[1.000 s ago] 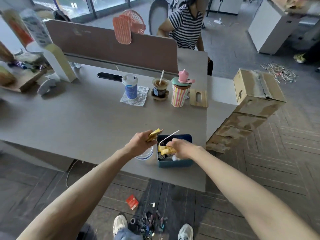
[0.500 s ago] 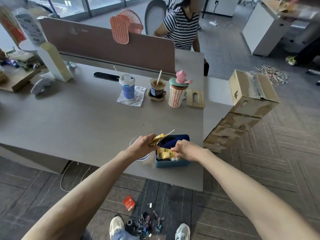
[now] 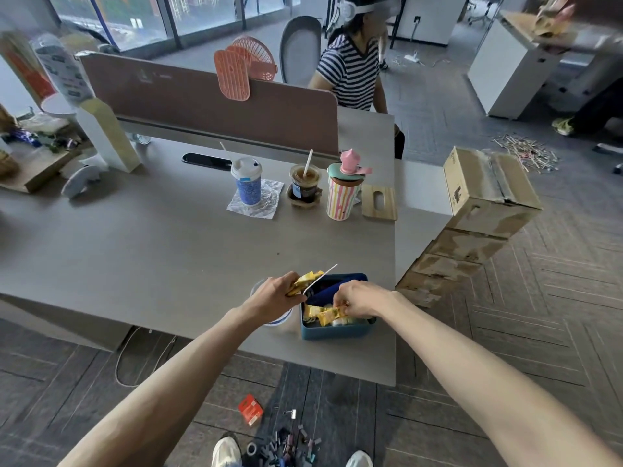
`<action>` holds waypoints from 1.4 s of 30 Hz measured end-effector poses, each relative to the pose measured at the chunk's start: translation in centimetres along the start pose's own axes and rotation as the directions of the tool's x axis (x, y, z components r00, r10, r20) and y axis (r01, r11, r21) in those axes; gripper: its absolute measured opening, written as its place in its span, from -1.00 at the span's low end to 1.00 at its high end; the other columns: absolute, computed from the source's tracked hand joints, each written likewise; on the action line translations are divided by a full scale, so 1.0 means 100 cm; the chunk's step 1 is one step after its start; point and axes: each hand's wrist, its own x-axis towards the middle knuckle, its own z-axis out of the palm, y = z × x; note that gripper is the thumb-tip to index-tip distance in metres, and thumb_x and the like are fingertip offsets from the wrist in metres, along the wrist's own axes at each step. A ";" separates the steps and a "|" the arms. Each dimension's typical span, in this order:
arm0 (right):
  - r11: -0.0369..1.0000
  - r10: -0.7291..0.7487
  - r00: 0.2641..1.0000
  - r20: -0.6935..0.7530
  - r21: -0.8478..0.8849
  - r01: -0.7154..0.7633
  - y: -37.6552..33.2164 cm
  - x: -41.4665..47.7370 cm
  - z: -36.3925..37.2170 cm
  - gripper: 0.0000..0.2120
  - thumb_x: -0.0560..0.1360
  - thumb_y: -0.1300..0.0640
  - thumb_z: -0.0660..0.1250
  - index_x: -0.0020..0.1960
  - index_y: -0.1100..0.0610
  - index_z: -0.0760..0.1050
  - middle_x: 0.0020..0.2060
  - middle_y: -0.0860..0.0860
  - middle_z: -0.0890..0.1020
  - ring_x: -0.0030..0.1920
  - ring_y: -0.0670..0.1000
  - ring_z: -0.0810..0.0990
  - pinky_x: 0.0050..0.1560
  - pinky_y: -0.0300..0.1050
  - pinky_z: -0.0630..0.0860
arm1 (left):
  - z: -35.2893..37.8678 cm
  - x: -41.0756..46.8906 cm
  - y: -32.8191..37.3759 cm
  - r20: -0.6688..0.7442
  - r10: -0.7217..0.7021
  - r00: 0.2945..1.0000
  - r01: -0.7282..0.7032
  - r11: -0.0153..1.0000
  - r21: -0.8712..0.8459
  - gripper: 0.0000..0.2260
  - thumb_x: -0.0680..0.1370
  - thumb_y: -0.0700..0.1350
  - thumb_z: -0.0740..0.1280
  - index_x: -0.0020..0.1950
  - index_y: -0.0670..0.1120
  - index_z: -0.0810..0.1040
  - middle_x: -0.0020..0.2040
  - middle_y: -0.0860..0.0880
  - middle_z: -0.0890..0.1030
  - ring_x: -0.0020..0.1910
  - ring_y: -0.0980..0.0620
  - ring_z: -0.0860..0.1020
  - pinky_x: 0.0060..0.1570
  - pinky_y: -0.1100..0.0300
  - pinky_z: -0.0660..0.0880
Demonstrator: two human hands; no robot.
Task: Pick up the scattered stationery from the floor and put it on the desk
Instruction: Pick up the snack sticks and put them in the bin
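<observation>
A blue box (image 3: 337, 330) stands near the front edge of the grey desk (image 3: 151, 251), holding yellow packets (image 3: 325, 315) and a dark blue item. My left hand (image 3: 274, 296) grips a bunch of yellow packets and a thin white strip (image 3: 322, 276) just left of the box. Over the box, my right hand (image 3: 359, 298) pinches one of the yellow packets inside it. On the floor by my shoes lie a red packet (image 3: 250, 409) and a pile of small clips (image 3: 286, 446).
A clear cup (image 3: 274, 321) sits under my left hand. Three drink cups (image 3: 247, 182) and a wooden lid (image 3: 379, 202) stand mid-desk. Stacked cardboard boxes (image 3: 478, 210) rise at the desk's right. A person in a striped shirt sits beyond the divider (image 3: 209, 109).
Both hands stayed at the blue box. The right hand shifted slightly over the packets inside. The camera view drifted a little.
</observation>
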 end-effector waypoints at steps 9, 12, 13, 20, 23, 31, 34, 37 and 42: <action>0.999 0.016 0.987 -0.161 0.042 -0.009 0.004 -0.003 0.006 -0.75 0.56 0.23 0.24 0.16 0.05 0.59 0.07 0.07 0.61 0.08 0.12 0.60 0.07 0.03 0.54 | -0.007 0.009 0.004 0.041 -0.049 0.998 0.048 0.999 0.023 -0.81 0.52 -0.02 0.34 -0.02 -0.10 0.43 -0.22 -0.09 0.59 -0.26 -0.15 0.51 -0.24 -0.03 0.47; 0.996 -0.003 0.985 -0.173 0.083 0.017 0.002 -0.002 0.009 -0.69 0.60 0.17 0.23 0.32 0.06 0.50 0.18 0.06 0.57 0.19 0.09 0.55 0.13 -0.01 0.49 | -0.007 0.010 0.006 0.058 -0.053 0.997 0.052 0.999 0.014 -0.81 0.53 -0.04 0.34 0.00 -0.13 0.44 -0.21 -0.10 0.58 -0.26 -0.14 0.51 -0.25 0.00 0.44; 0.995 -0.005 0.979 -0.204 0.093 0.024 0.002 -0.003 0.010 -0.66 0.60 0.15 0.24 0.36 0.07 0.46 0.21 0.05 0.55 0.21 0.08 0.53 0.14 -0.04 0.47 | -0.006 0.010 0.006 0.059 -0.057 0.997 0.056 0.998 0.013 -0.81 0.53 -0.04 0.34 0.00 -0.14 0.44 -0.22 -0.09 0.57 -0.27 -0.13 0.50 -0.27 0.03 0.41; 0.987 -0.065 0.956 -0.287 0.126 0.105 0.002 -0.007 0.022 -0.80 0.59 0.22 0.28 0.16 0.14 0.60 0.20 0.00 0.54 0.15 0.06 0.56 0.12 -0.08 0.49 | -0.002 0.008 0.015 0.058 -0.057 0.997 0.053 0.997 0.056 -0.81 0.56 -0.02 0.31 0.04 -0.13 0.45 -0.24 0.00 0.50 -0.31 -0.04 0.42 -0.48 0.29 0.22; 0.983 -0.063 0.940 -0.336 0.144 0.117 -0.005 -0.006 0.026 -0.79 0.61 0.23 0.23 0.15 0.11 0.61 0.23 -0.02 0.53 0.16 0.03 0.55 0.15 -0.11 0.48 | 0.000 0.008 0.014 0.064 -0.059 0.996 0.055 0.997 0.058 -0.81 0.56 -0.02 0.31 0.05 -0.12 0.45 -0.23 0.01 0.50 -0.29 -0.03 0.43 -0.45 0.26 0.21; 0.972 0.060 0.897 -0.439 0.231 0.047 0.021 -0.020 0.028 -0.78 0.57 0.24 0.28 0.19 0.11 0.56 0.18 0.02 0.56 0.18 0.01 0.51 0.12 -0.09 0.48 | 0.003 0.016 0.019 0.170 -0.058 0.984 0.058 0.998 0.010 -0.78 0.56 -0.03 0.27 0.15 -0.10 0.40 -0.08 -0.10 0.59 -0.20 -0.07 0.51 -0.28 0.14 0.39; 0.939 0.179 0.841 -0.510 0.344 0.010 0.037 -0.030 0.029 -0.77 0.56 0.25 0.27 0.17 0.11 0.58 0.14 0.03 0.59 0.12 0.03 0.56 0.07 -0.04 0.53 | 0.011 0.024 0.033 0.256 -0.024 0.966 0.019 1.000 0.021 -0.79 0.55 -0.08 0.20 0.17 -0.07 0.36 -0.01 -0.10 0.53 -0.11 -0.10 0.52 -0.18 0.07 0.45; 0.910 0.254 0.798 -0.546 0.414 -0.006 0.051 -0.039 0.032 -0.81 0.58 0.22 0.27 0.13 0.12 0.60 0.09 0.03 0.62 0.05 0.03 0.60 -0.03 -0.07 0.56 | 0.023 0.034 0.045 0.339 0.049 0.940 -0.080 0.994 0.078 -0.68 0.59 -0.12 0.13 0.34 -0.09 0.30 0.19 -0.11 0.45 0.05 -0.07 0.50 -0.02 0.13 0.44; 0.876 0.318 0.764 -0.561 0.481 -0.012 0.064 -0.054 0.037 -0.81 0.57 0.22 0.28 0.15 0.12 0.59 0.09 0.02 0.62 0.04 0.00 0.60 0.01 -0.07 0.59 | 0.041 0.046 0.058 0.376 0.154 0.914 -0.220 0.966 0.139 -0.57 0.62 -0.15 0.15 0.50 -0.08 0.21 0.42 -0.14 0.33 0.34 -0.10 0.38 0.29 0.10 0.29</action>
